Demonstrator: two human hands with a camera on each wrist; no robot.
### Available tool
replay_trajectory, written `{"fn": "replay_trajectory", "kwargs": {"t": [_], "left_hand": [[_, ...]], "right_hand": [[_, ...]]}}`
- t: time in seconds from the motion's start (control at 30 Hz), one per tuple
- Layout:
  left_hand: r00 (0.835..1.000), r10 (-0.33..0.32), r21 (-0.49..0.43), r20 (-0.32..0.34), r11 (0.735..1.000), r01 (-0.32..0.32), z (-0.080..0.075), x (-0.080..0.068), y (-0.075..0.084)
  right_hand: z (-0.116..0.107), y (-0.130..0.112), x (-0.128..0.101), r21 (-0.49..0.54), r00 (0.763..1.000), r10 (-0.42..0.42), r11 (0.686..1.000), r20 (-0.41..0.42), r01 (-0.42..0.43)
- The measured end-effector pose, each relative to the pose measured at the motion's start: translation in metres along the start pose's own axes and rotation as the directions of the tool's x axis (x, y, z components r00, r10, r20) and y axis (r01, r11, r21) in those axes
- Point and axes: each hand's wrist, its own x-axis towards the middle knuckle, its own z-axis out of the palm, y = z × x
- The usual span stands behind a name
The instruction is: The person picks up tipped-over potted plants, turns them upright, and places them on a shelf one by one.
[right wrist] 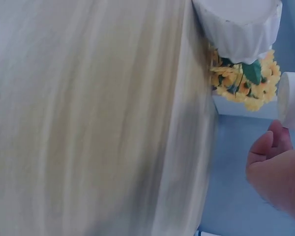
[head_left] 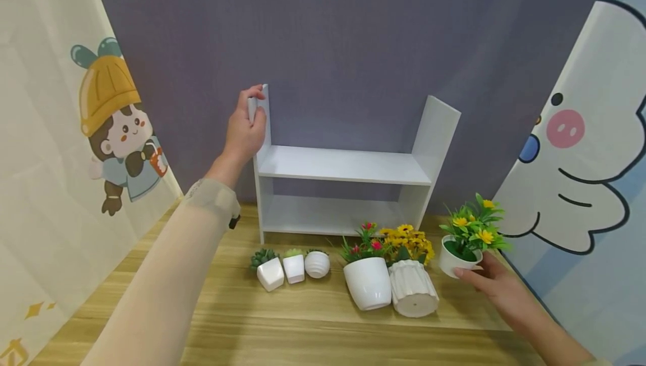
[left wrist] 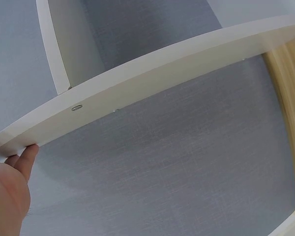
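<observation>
Small white flowerpot (head_left: 456,262) with yellow flowers is held by right hand (head_left: 497,287) at its rigid wall; judged light, top-heavy. White shelf (head_left: 343,167) side panel is gripped by left hand (head_left: 244,130)

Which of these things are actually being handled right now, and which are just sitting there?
In hand:
left hand grips the shelf side panel
right hand holds the yellow-flower pot

Lying about:
three small succulent pots
red-flower pot
ribbed pot, tipped over
table
</observation>
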Motion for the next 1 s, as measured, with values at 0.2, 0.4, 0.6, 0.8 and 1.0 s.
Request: {"fn": "replay_trajectory", "kwargs": {"t": [0.2, 0.4, 0.6, 0.8, 1.0], "left_hand": [[1.000, -0.004, 0.013, 0.005, 1.000, 0.004, 0.001, 0.000, 0.000], [1.000, -0.001, 0.018, 0.012, 1.000, 0.001, 0.001, 0.000, 0.000], [1.000, -0.003, 0.024, 0.010, 1.000, 0.003, 0.000, 0.000, 0.000], [1.000, -0.011, 0.028, 0.016, 1.000, 0.011, -0.001, -0.001, -0.001], [1.000, -0.009, 0.031, 0.017, 0.999, 0.008, 0.000, -0.002, 0.000]], "right_hand": [[0.004, -0.013, -0.004, -0.020, 0.999, -0.028, 0.999, -0.025, 0.027], [0.009, -0.029, -0.010, -0.013, 0.998, -0.054, 0.998, -0.043, 0.054], [0.019, -0.041, -0.013, 0.038, 0.991, -0.122, 0.992, -0.050, 0.124], [0.031, -0.055, -0.013, 0.060, 0.985, -0.174, 0.983, -0.018, 0.175], [0.040, -0.075, -0.013, 0.069, 0.982, -0.187, 0.980, 0.016, 0.186]]}}
